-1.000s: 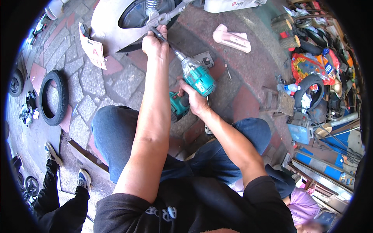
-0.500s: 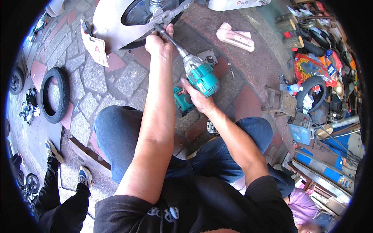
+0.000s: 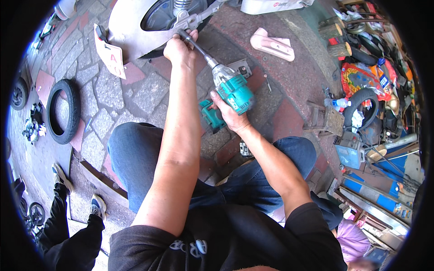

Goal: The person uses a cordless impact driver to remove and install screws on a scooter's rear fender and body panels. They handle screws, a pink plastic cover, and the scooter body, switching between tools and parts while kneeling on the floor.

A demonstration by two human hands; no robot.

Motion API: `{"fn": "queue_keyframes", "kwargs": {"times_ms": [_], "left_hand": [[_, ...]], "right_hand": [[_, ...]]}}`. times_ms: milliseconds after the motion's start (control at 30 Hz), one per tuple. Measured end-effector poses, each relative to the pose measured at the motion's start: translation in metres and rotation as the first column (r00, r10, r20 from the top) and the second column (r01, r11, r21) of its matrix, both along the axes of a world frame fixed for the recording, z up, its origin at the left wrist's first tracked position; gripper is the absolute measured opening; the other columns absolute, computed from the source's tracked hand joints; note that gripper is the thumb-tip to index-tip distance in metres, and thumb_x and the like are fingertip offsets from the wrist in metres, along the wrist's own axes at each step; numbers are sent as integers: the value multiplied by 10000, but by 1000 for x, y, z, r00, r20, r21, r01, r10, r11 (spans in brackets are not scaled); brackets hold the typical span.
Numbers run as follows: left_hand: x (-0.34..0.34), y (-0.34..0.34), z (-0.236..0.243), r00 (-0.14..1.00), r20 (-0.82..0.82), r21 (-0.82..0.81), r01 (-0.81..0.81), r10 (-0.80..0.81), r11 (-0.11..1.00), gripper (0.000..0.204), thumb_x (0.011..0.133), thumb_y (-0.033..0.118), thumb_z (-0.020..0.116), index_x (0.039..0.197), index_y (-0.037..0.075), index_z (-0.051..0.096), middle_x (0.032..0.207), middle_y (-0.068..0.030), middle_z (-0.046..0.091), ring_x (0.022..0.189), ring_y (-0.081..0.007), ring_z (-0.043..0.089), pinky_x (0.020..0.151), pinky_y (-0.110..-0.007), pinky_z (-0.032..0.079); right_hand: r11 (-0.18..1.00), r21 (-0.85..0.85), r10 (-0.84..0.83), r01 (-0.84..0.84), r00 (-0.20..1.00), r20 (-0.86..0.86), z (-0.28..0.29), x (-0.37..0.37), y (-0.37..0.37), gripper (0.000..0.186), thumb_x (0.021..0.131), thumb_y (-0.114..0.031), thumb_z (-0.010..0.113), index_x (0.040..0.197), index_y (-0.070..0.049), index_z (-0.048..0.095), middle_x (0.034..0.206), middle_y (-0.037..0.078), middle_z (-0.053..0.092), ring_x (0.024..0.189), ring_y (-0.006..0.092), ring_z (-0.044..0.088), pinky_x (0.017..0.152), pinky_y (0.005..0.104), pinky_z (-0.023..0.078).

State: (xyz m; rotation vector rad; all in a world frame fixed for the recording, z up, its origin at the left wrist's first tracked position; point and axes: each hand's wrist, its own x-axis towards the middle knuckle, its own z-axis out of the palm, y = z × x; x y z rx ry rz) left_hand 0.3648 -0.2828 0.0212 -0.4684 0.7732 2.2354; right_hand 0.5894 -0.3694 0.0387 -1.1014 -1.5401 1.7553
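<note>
Teal plastic and dull grey metal make up the impact wrench [image 3: 236,92], a stout rounded body with a blocky battery base; it lies tilted in the air above the ground, between the person's bent knees and a scooter. The right hand [image 3: 229,115] is wrapped around its handle, thumb along the near side, most of the fingers hidden behind the grip. From the wrench's tapered nose a slim, smooth steel shaft [image 3: 204,53] runs up and left to a thicker dark cylindrical end. The left hand [image 3: 179,49] curls around that end, steadying it between thumb and fingers just beside a cast grey bracket [image 3: 186,21]; whether metal meets metal there cannot be told.

Beyond the bracket are a coiled spring [image 3: 181,4], a dark wheel [image 3: 156,19] and the scooter's smooth, curved, pale panel [image 3: 129,31], with a bent plate [image 3: 110,56] at its edge. A glossy pinkish cover [image 3: 273,44] lies to the right on rough paving [image 3: 110,88] of irregular grey and reddish slabs. Farther out are a ribbed black tyre [image 3: 74,113] on the left and a worn wooden stool [image 3: 330,121] on the right.

Compared with a second ago, the battery base sits slightly higher in view, while both hands keep their holds.
</note>
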Motion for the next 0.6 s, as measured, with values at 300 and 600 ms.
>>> {"fn": "queue_keyframes", "kwargs": {"times_ms": [300, 600], "left_hand": [[-2, -6, 8, 973, -205, -123, 83, -108, 989, 350, 1039, 137, 494, 1123, -202, 485, 904, -280, 658, 712, -396, 716, 600, -409, 656], [-7, -10, -3, 961, -146, -94, 225, -237, 970, 216, 1010, 108, 541, 1069, -100, 553, 840, -234, 683, 655, -357, 717, 510, -366, 615]], "right_hand": [[999, -6, 49, -49, 999, 5, -8, 6, -2, 266, 950, -180, 709, 1173, -44, 658, 894, 4, 658, 725, 88, 591, 657, 265, 522], [998, -11, 60, -60, 995, 78, -12, 18, -8, 277, 954, -152, 693, 1211, -64, 641, 1063, 17, 691, 742, 84, 609, 656, 257, 536]]}}
